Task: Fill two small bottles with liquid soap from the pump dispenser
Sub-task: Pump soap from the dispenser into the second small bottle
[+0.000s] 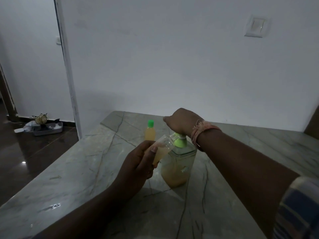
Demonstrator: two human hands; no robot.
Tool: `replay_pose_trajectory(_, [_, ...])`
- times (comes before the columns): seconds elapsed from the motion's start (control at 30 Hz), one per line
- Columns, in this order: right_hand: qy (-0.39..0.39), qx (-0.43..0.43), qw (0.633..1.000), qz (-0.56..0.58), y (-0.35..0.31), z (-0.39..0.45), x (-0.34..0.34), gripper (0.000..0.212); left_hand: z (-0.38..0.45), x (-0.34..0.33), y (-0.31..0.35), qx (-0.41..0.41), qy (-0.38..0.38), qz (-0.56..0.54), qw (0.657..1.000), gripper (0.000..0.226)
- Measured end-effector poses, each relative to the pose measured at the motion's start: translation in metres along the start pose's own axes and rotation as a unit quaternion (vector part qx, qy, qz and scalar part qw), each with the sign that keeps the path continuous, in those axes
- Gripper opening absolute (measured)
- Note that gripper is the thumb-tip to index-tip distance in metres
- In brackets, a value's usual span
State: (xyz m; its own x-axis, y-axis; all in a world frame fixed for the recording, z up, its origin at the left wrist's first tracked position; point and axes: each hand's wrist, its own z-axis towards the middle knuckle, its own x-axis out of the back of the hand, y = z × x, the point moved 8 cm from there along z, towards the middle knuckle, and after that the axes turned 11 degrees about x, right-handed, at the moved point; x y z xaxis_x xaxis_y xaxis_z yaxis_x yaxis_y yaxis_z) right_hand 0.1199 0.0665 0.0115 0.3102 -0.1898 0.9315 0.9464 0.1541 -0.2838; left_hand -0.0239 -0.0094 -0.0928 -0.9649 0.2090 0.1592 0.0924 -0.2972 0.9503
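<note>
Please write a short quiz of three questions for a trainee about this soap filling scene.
1. True or false: the capped bottle lies on its side.
2. What does the left hand hold? A) the open bottle B) a green cap C) nothing
3. Fill in: the right hand presses on top of the pump dispenser, which stands on the ____.

Key: 1 false, it stands upright; 2 A; 3 table.

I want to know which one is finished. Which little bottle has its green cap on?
The small bottle standing alone at the back of the table has its green cap. The other small bottle, tilted in the left hand at the pump, has none.
</note>
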Motion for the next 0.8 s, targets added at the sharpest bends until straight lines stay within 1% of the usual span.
replay_pose_trajectory(0.1, [0.011, 0.01, 0.999, -0.048, -0.004, 0.001, 0.007, 0.038, -0.002, 0.001, 0.0, 0.005, -0.001, -0.008, 1.0, 0.035])
replay_pose_trajectory(0.2, [0.045, -0.001, 0.999, -0.021, 0.002, -0.001, 0.007, 0.038, 0.001, 0.0, -0.001, 0.003, -0.005, -0.006, 1.0, 0.038])
replay_pose_trajectory(0.4, [0.037, -0.006, 0.999, -0.014, 0.002, -0.002, 0.003, 0.039, -0.001, -0.002, -0.001, 0.0, -0.01, -0.008, 1.0, 0.032])
replay_pose_trajectory(0.53, [0.022, -0.004, 1.0, -0.013, 0.0, -0.001, 0.007, 0.041, -0.005, -0.001, 0.003, -0.002, -0.007, -0.016, 1.0, 0.046])
replay_pose_trajectory(0.67, [0.055, -0.007, 0.998, 0.012, 0.0, 0.001, 0.026, 0.045, -0.004, -0.002, 0.005, -0.001, -0.003, -0.017, 1.0, 0.038])
replay_pose_trajectory(0.73, [0.056, -0.013, 0.998, -0.003, 0.003, 0.0, 0.023, 0.044, -0.004, -0.003, 0.005, -0.002, -0.006, -0.025, 1.0, 0.037])
replay_pose_trajectory(0.8, [0.057, -0.026, 0.998, 0.014, 0.007, 0.0, 0.014, 0.044, -0.003, -0.004, 0.005, -0.001, -0.013, -0.041, 0.999, 0.038])
